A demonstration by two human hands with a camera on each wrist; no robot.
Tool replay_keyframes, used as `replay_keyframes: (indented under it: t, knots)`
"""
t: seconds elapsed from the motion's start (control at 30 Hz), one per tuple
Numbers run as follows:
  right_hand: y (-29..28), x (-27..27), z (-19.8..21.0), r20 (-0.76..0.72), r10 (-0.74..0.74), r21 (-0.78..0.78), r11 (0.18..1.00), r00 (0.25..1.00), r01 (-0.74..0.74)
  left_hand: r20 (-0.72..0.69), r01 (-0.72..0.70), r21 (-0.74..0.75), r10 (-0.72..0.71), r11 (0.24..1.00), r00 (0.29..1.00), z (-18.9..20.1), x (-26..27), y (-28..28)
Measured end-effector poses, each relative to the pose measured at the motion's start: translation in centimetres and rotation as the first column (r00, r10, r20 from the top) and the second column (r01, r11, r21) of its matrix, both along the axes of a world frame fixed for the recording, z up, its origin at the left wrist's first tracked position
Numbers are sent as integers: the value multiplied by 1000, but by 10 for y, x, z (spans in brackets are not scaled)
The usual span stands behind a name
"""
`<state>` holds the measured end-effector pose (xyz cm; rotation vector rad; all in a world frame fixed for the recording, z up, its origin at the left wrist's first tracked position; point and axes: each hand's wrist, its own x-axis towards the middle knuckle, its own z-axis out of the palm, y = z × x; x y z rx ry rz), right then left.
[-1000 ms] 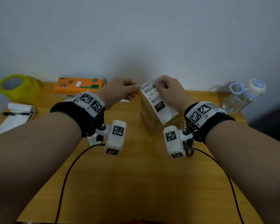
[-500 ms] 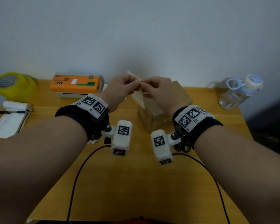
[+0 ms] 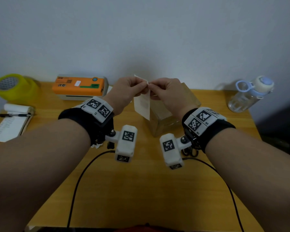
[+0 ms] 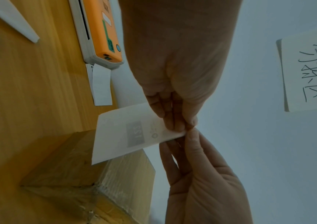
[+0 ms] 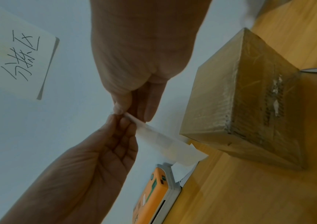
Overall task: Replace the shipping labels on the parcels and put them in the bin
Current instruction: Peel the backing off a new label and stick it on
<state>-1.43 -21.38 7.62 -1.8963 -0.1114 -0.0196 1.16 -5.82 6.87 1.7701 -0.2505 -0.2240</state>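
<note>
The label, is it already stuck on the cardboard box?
No, both hands pinch the label by one corner in the air above the cardboard box, whose top face is bare.

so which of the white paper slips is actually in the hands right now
The shipping label, pinched at one corner by both the left hand and right hand above the parcel. The other slip just hangs from the orange printer.
</note>
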Motion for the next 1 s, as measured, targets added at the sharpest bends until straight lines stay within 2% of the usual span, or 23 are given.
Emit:
replay_keyframes:
  t: [0.43,0.73,1.0]
  knots:
    - [6,0,-7,-34,-1,69,998,999,3,-14,6,-4,-6,1000,1000,-3,-1,5]
    - [7,2,-8,-35,9,38,999,999,-8,-42,-35,-21,34,999,999,-1,-1,4]
    - [10,1,-9,-52,9,59,998,999,-6,-22,-4,-7,4,1000,1000,-3,-2,8]
